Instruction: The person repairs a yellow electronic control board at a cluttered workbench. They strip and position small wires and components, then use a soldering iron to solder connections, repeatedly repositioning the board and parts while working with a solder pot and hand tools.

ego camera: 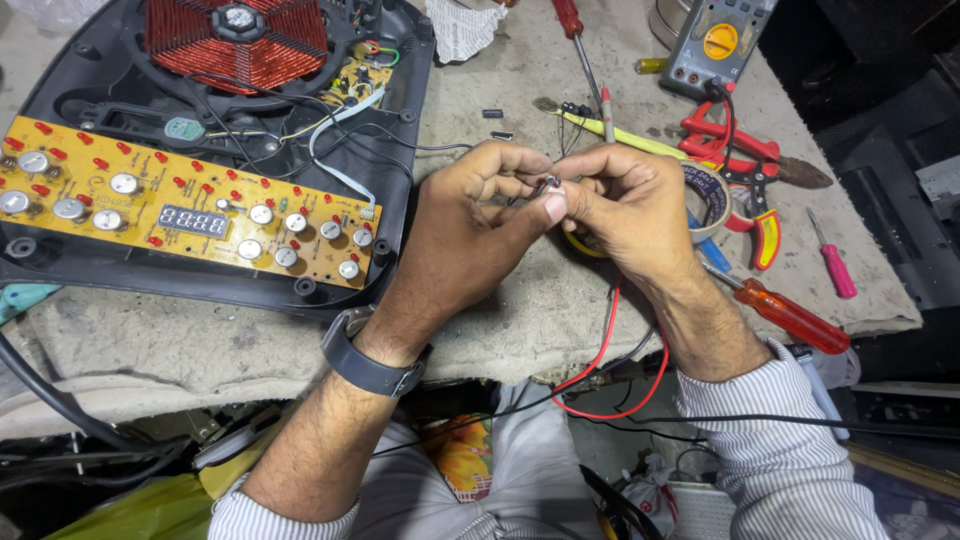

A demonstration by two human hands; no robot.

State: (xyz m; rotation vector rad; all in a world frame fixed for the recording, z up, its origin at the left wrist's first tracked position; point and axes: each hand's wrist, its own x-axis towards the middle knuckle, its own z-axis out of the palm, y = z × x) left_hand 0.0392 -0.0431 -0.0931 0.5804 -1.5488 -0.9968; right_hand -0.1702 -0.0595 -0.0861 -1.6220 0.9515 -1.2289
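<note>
Head view: pinching a tiny dark electronic component (552, 182) between left hand (470, 225) and right hand (625, 205) above the padded workbench (500, 310), lying beyond an opened induction cooker (215, 150) and multimeter (718, 42).

Both forearms bare & hairy – sleeves of a white shirt w/ thin grey stripes rolled up toward the elbows. Left hand (455, 235): dark grey wristband w/ metal buckle at the wrist. Right hand (630, 210) – nothing worn

Yellow circuit board (185, 205), copper coil (238, 40), multimeter (718, 42), red pliers (735, 160).
</note>
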